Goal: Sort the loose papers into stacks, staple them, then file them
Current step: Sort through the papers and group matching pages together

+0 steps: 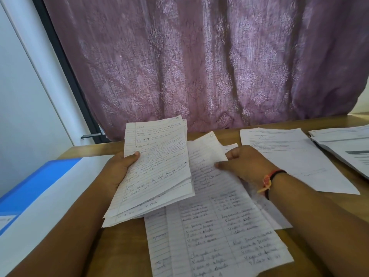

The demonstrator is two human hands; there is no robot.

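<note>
Purple curtain (199, 66) hangs behind your table (123, 246). Your left hand (117, 172) grips a bunch of lined pages (159, 166). Your right hand (247, 166) rests on loose pages (219, 236) lying there; pinching or not, I cannot tell. One printed sheet (289, 156) and one printed pile (349, 148) lie right. One blue file (30, 196) sits left, insides hidden.

A sheaf of handwritten pages (157, 166) is gripped by the left hand (117, 172); the right hand (245, 166) is held flat, palm down.

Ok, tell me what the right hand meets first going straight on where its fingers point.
Probably the handwritten stack that the left hand grips. The right hand rests on a loose sheet, pointing at the stack's edge, which may sit higher.
</note>
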